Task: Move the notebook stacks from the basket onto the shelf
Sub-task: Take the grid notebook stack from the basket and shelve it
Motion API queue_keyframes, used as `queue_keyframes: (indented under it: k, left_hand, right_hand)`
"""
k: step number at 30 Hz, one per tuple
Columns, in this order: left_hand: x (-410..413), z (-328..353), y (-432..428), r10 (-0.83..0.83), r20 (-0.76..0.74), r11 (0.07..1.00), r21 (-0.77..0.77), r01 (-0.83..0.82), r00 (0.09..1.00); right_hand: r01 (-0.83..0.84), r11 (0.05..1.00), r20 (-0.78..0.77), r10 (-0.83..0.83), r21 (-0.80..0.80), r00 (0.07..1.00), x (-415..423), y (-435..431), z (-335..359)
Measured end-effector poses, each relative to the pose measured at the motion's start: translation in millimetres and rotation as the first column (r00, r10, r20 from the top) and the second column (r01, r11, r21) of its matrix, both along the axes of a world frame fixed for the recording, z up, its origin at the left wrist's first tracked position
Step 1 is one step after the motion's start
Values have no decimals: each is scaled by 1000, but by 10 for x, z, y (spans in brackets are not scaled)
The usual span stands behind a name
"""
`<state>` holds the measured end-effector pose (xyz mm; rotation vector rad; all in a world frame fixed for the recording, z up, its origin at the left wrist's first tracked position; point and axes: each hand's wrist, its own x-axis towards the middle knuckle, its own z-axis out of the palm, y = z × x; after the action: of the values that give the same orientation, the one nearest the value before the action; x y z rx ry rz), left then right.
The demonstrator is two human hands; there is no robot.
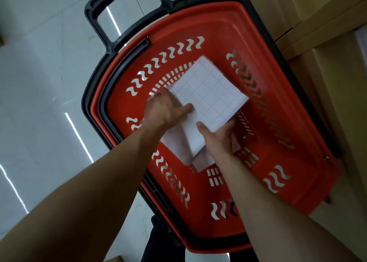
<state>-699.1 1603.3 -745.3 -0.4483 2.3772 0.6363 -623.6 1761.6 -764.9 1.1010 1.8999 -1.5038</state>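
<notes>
Stack of white notebooks with a grid-lined cover sits inside the red plastic basket with wavy slots, over the slotted bottom, turned diagonal to the basket walls. Cannot tell if the stack rests on the bottom or is raised off it.

Left hand grasps the stack at its left edge, thumb laid flat on the top cover, fingers wrapped over the far side. Right hand grasps the near corner, thumb on top of the cover, fingers tucked under and hidden. Both forearms reach in from the bottom of the frame and cover the near side of the stack.

A second bit of white paper shows just below the stack's near corner, partly hidden by the right wrist.

Black rim runs around the basket; black loop handle sticks out at the far end. Basket stands on a glossy white tiled floor with light streaks reflected in it. Brown cardboard boxes stand right against the basket's right side, touching or nearly touching the rim. Dark clothing shows under the near end of the basket.
</notes>
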Motion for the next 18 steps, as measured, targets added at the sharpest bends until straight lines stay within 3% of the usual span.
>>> queue_keyframes:
  k: [7,18]
  left_hand:
    - [-88,-46,-55,87,18,988,124,-89,996]
    - [91,505,-90,209,152,973,70,-221,966]
  right_hand:
    - [74,997,-37,-74,23,997,60,-110,122]
    - [30,997,-57,-35,-76,998,50,59,867]
